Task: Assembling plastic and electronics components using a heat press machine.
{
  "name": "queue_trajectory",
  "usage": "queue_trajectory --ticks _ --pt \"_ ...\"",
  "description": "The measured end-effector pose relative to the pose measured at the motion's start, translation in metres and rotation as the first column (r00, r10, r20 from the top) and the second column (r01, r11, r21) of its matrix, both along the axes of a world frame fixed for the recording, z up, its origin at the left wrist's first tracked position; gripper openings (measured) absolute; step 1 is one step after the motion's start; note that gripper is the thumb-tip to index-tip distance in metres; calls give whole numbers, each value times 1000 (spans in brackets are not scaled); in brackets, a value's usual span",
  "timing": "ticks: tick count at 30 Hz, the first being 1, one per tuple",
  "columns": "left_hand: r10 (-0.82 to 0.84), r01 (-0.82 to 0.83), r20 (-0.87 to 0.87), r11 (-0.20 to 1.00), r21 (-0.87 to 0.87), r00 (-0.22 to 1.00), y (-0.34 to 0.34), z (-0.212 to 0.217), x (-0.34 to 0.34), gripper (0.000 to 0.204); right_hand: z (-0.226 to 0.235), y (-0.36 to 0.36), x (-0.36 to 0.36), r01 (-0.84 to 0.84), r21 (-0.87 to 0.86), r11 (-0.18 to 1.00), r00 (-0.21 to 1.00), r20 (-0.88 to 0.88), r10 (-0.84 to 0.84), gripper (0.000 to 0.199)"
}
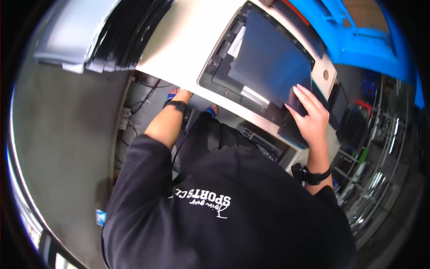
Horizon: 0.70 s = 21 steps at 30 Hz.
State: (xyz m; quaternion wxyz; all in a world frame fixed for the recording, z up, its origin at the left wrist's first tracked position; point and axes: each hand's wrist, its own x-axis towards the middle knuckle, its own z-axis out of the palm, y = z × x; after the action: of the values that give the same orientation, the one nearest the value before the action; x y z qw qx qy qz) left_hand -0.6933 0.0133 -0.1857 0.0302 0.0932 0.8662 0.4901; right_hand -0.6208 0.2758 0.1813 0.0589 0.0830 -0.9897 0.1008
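Observation:
My right hand lies at the near right corner of a dark, smooth flat sheet. Its fingers are stretched out and its thumb is apart, touching the sheet. Beneath the sheet is a black tray-like frame with rounded corners and small fittings along its rim. White strips show at the sheet's edges. My left forearm reaches to the table's front edge, where the table hides the hand and its fingers.
A stack of black sheets stands at the table's far left end. The white tabletop shows between stack and frame. A blue machine or frame rises at the far right. Racks stand right; cables hang below the table.

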Motion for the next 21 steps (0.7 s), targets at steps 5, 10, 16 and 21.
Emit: queue_trajectory --ticks 5,10,16,21 --pt "46 -47 101 999 11 994 30 -28 17 31 4 0 -2 -16 1 1000 1000 25 16 45" --pt "33 -34 149 999 6 988 63 -29 23 31 5 2 -5 -32 27 999 999 40 31 46" --pt "12 -7 180 1000 -24 984 75 -28 9 32 8 0 -3 -64 71 995 995 75 58 48" --pt "-22 35 217 998 -58 976 73 -31 15 32 7 1 -4 -73 53 996 995 73 69 47"
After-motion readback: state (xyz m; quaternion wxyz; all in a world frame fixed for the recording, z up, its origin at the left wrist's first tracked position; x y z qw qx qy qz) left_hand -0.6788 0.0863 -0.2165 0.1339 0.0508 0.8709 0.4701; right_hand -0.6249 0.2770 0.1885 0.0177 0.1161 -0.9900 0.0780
